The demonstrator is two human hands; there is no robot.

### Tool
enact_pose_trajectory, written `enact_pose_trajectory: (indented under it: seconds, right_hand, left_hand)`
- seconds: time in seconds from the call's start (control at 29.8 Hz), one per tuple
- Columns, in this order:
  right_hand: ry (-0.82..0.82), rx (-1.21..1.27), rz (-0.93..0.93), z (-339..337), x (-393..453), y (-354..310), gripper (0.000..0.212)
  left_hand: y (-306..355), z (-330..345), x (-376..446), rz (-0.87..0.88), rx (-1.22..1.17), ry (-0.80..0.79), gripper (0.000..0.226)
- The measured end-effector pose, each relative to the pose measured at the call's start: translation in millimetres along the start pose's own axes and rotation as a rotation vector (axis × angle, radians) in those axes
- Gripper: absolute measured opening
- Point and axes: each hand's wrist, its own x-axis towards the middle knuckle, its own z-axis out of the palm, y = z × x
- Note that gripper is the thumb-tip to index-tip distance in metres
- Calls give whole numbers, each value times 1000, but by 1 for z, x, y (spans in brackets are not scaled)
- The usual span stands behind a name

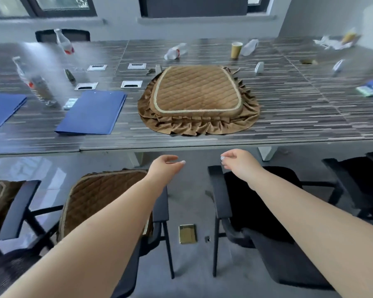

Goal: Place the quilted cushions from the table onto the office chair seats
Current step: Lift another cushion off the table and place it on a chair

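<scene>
Head view: my left hand point(166, 166) and right hand point(238, 161) hang short of the table point(289, 117) edge, fingers loosely curled, holding nothing. The quilted cushions point(197, 97) sit stacked near that edge, straight ahead; I think two, judging by the doubled frills. The near-left office chair point(103, 201) already wears a covered seat; the black chair point(256, 201) on the right is bare. I'd reach under the near frill with both hands well apart, lift only the top cushion, and peel it clear so the lower one doesn't drag off, then swing right and lay the quilted face up
</scene>
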Motion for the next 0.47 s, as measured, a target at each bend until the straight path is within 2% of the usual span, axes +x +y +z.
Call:
enact_pose_trajectory:
  seconds: [0.2,0.47]
  right_hand:
    - [26,16,-38,-66,25,-4,10]
    - [74,-24,-89,-98,60,-24,10]
  left_hand:
    - [38,20,-2,17,-77,80,37]
    - [73,12,24,46,-97,159,37]
